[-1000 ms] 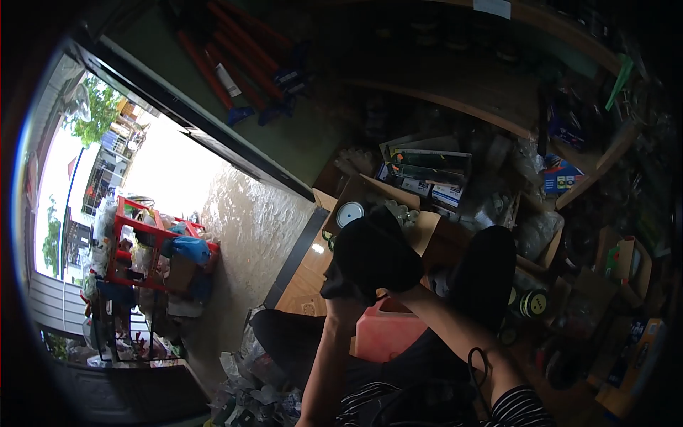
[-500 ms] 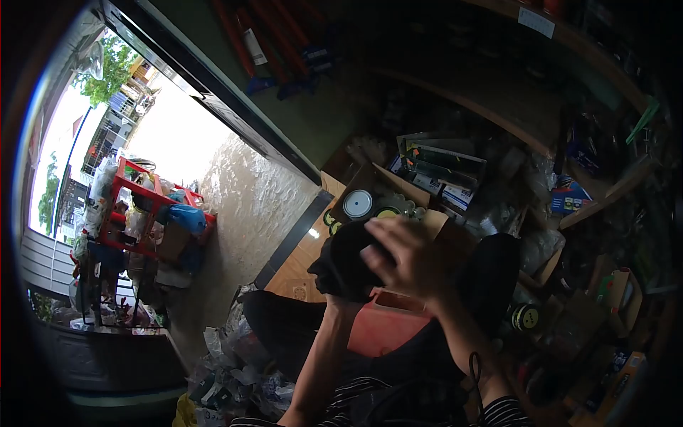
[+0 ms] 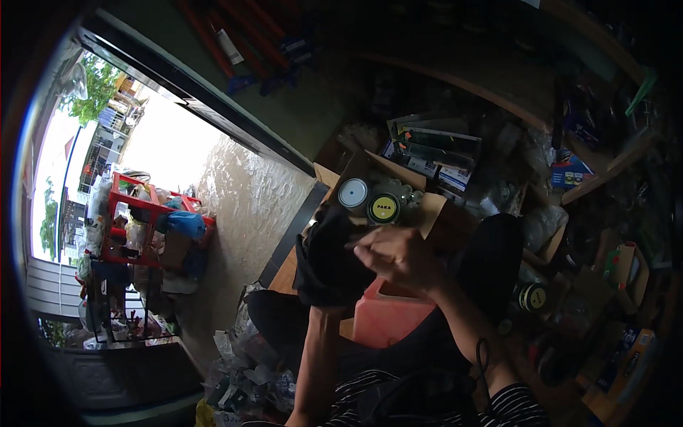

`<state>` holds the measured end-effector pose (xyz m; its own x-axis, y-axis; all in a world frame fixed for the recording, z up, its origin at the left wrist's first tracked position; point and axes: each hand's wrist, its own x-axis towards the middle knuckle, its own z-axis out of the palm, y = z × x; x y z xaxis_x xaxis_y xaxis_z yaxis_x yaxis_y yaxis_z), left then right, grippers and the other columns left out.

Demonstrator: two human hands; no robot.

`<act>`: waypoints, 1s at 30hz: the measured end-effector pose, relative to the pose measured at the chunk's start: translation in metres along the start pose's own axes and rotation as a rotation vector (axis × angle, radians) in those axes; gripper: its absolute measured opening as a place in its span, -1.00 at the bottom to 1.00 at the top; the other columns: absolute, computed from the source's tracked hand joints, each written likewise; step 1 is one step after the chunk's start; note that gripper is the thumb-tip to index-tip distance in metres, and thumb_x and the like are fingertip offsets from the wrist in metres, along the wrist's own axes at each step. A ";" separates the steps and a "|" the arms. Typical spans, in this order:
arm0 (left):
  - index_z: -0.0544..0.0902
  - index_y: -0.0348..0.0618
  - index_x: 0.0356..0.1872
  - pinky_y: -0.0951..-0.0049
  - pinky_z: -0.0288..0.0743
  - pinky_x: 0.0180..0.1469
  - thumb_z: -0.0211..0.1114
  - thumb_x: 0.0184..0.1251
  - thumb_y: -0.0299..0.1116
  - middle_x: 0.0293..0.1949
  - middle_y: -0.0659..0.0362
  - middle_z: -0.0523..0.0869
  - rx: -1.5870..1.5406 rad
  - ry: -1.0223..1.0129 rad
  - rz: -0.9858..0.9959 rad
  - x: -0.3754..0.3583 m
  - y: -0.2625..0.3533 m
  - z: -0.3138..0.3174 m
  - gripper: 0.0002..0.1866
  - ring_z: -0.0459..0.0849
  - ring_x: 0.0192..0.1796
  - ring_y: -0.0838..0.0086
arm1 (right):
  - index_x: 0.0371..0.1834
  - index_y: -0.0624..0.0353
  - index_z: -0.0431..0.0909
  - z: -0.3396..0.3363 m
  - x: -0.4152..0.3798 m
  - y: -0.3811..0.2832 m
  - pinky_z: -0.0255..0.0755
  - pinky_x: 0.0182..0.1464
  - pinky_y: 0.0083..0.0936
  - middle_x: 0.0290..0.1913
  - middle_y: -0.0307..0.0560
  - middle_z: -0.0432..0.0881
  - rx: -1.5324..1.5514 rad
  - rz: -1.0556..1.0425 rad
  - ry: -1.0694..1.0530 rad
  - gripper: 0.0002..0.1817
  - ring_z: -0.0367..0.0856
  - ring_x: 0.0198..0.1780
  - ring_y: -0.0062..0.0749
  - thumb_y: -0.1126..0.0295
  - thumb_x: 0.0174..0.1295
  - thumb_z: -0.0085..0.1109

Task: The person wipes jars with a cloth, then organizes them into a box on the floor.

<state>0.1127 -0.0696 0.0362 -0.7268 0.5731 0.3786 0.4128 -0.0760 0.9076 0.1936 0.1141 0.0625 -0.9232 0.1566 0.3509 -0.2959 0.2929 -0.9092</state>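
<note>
Black cloth (image 3: 331, 263) is seen in the head view, low in the middle, and it covers the person's left hand (image 3: 326, 307), of which only the part close to the wrist comes out below. Because the fingers of this hand are hidden under the cloth, one cannot tell if they are open or closed. Near the right edge of the cloth is the right hand (image 3: 404, 257), with its fingers partly bent and pointing toward the cloth; they are a little blurred, so it is not possible to say whether they grip its edge. Under the right hand, between the legs of the seated person, stands a red container (image 3: 388, 320) with an opening at its top. Just beyond the cloth is an open cardboard box (image 3: 434, 212), which contains a jar with white lid (image 3: 353, 192), a jar with yellow lid (image 3: 383, 208) marked "PAKA", and some small clear glass pieces (image 3: 409, 196). Behind this box lie other packages (image 3: 452, 178). On the right side, beyond the knee, there is another yellow-lidded jar (image 3: 532, 297). At the lower left, beside the other leg, many clear plastic bags (image 3: 249, 366) lie in a pile. Farther to the left, a red rack (image 3: 131, 203) carries mixed goods, among them a blue bag (image 3: 186, 224).
</note>
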 end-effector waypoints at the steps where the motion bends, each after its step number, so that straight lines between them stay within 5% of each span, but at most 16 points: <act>1: 0.46 -0.22 0.37 0.20 0.37 0.37 0.27 0.38 -0.09 0.23 0.03 0.57 0.420 -0.021 0.178 0.012 0.011 0.001 -0.38 0.55 0.29 0.22 | -0.20 0.27 0.74 -0.009 -0.002 0.001 0.46 0.38 -0.25 0.03 0.05 0.79 0.013 0.076 -0.055 -0.67 0.72 0.20 -0.16 0.18 0.43 0.26; 2: 0.51 -0.25 0.33 0.20 0.43 0.33 0.32 0.35 -0.14 0.17 0.02 0.63 0.664 -0.016 0.308 0.018 0.020 0.004 -0.41 0.60 0.23 0.21 | -0.10 0.26 0.71 -0.009 -0.001 -0.002 0.42 0.41 -0.21 0.10 0.07 0.75 -0.089 -0.004 -0.010 -0.65 0.67 0.25 -0.12 0.14 0.43 0.26; 4: 0.60 -0.29 0.25 0.21 0.54 0.24 0.42 0.30 -0.24 0.05 0.00 0.74 0.655 -0.025 0.303 0.022 0.029 0.015 -0.46 0.71 0.13 0.19 | 0.09 0.25 0.66 -0.003 0.003 -0.008 0.35 0.47 -0.14 0.25 0.11 0.68 -0.292 -0.170 0.079 -0.56 0.59 0.36 -0.05 0.06 0.45 0.25; 5: 0.47 -0.29 0.36 0.20 0.42 0.36 0.35 0.39 -0.24 0.22 0.01 0.60 0.227 -0.113 0.090 0.014 0.025 0.019 -0.42 0.59 0.27 0.22 | 0.41 0.15 0.45 0.007 -0.002 0.001 0.26 0.55 -0.07 0.48 0.15 0.46 -0.391 -0.135 0.019 -0.30 0.47 0.47 0.02 -0.08 0.37 0.30; 7: 0.20 -0.28 0.59 0.20 0.20 0.59 0.20 0.57 -0.24 0.55 0.02 0.32 -0.851 0.032 -0.358 -0.002 0.019 0.026 -0.31 0.33 0.56 0.27 | 0.52 0.25 0.34 0.017 -0.005 -0.008 0.15 0.61 -0.07 0.55 0.26 0.33 -0.294 -0.171 0.021 -0.13 0.27 0.59 0.11 -0.21 0.37 0.20; 9: 0.27 -0.31 0.53 0.19 0.21 0.59 0.15 0.60 -0.22 0.52 -0.01 0.37 -0.481 0.028 -0.178 0.009 0.017 0.022 -0.39 0.37 0.54 0.25 | 0.54 0.34 0.29 0.022 -0.006 -0.005 0.16 0.61 -0.11 0.57 0.26 0.28 -0.269 -0.237 0.019 -0.06 0.26 0.60 0.06 -0.23 0.35 0.22; 11: 0.40 -0.35 0.45 0.14 0.11 0.62 0.09 0.61 -0.24 0.50 -0.08 0.42 0.165 -0.095 0.231 0.034 0.019 0.005 -0.47 0.29 0.60 0.20 | 0.57 0.32 0.25 0.012 0.000 0.002 0.18 0.60 -0.10 0.58 0.22 0.29 -0.432 -0.286 -0.048 -0.04 0.27 0.59 0.02 -0.18 0.31 0.28; 13: 0.53 -0.37 0.32 0.08 0.14 0.61 0.14 0.53 -0.23 0.43 -0.12 0.51 0.038 -0.103 0.045 0.017 0.022 -0.005 -0.51 0.34 0.58 0.11 | 0.60 0.27 0.21 -0.001 -0.001 0.004 0.23 0.58 -0.11 0.58 0.14 0.32 -0.527 -0.241 -0.015 -0.01 0.31 0.58 -0.05 -0.08 0.24 0.40; 14: 0.59 -0.37 0.26 0.04 0.16 0.61 0.17 0.49 -0.23 0.39 -0.15 0.56 -0.025 -0.098 -0.047 0.009 0.023 -0.010 -0.53 0.36 0.57 0.06 | 0.60 0.26 0.23 -0.009 -0.002 0.000 0.23 0.58 -0.11 0.57 0.14 0.33 -0.434 -0.180 -0.017 -0.02 0.32 0.58 -0.04 -0.08 0.23 0.40; 16: 0.56 -0.37 0.29 0.02 0.22 0.58 0.22 0.42 -0.17 0.41 -0.14 0.53 -1.095 0.005 -0.423 0.008 0.033 -0.015 -0.45 0.39 0.54 0.04 | 0.59 0.24 0.25 -0.024 -0.007 -0.003 0.23 0.57 -0.11 0.55 0.15 0.35 -0.251 -0.055 -0.024 -0.02 0.32 0.57 -0.02 -0.09 0.22 0.40; 17: 0.34 -0.21 0.49 -0.06 0.31 0.51 0.24 0.39 -0.42 0.41 -0.07 0.50 -1.118 0.004 -0.431 0.014 0.051 -0.008 -0.36 0.55 0.40 0.04 | 0.58 0.23 0.28 -0.029 -0.009 -0.001 0.22 0.58 -0.16 0.57 0.15 0.34 -0.104 0.003 -0.039 -0.07 0.33 0.57 -0.09 0.01 0.23 0.45; 19: 0.32 -0.21 0.51 -0.02 0.33 0.51 0.22 0.42 -0.35 0.44 -0.08 0.46 -0.267 -0.059 -0.483 -0.004 0.020 -0.014 -0.35 0.52 0.43 0.08 | 0.59 0.23 0.27 -0.031 -0.016 0.006 0.21 0.58 -0.19 0.57 0.15 0.34 0.141 0.056 -0.045 -0.10 0.34 0.57 -0.16 0.11 0.24 0.47; 21: 0.32 -0.21 0.52 0.04 0.34 0.52 0.26 0.45 -0.22 0.46 -0.05 0.45 -0.545 -0.027 -0.528 -0.019 -0.005 -0.010 -0.32 0.49 0.45 0.13 | 0.57 0.24 0.31 -0.030 -0.016 -0.008 0.23 0.55 -0.27 0.53 0.10 0.41 0.367 0.166 -0.057 -0.18 0.37 0.53 -0.28 0.31 0.27 0.47; 24: 0.34 -0.27 0.52 0.06 0.34 0.55 0.35 0.41 -0.03 0.44 -0.03 0.51 -1.264 0.115 -0.561 -0.014 -0.021 0.018 -0.21 0.49 0.46 0.10 | 0.40 0.28 0.51 -0.029 -0.011 -0.009 0.38 0.42 -0.35 0.32 0.05 0.62 0.386 0.018 0.096 -0.38 0.56 0.37 -0.31 0.38 0.27 0.45; 25: 0.35 -0.22 0.52 0.03 0.34 0.55 0.33 0.42 0.10 0.44 0.00 0.52 -1.046 0.140 -0.535 -0.015 -0.021 0.020 -0.18 0.49 0.46 0.10 | 0.32 0.29 0.57 -0.028 -0.011 -0.006 0.42 0.36 -0.40 0.23 0.01 0.65 0.309 0.008 0.165 -0.45 0.60 0.29 -0.35 0.41 0.27 0.44; 30: 0.38 -0.11 0.50 -0.11 0.37 0.50 0.21 0.50 0.18 0.44 0.01 0.51 -0.965 0.098 -0.552 -0.010 -0.011 0.017 -0.25 0.51 0.45 0.07 | -0.03 0.31 0.73 -0.031 -0.016 -0.003 0.51 0.06 -0.57 -0.08 -0.13 0.72 0.150 0.001 0.432 -0.79 0.69 -0.07 -0.49 0.53 0.29 0.35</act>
<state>0.1247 -0.0602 0.0195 -0.7367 0.6602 -0.1465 -0.5488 -0.4572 0.6998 0.2174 0.1402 0.0666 -0.7464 0.5449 0.3821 -0.3563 0.1578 -0.9209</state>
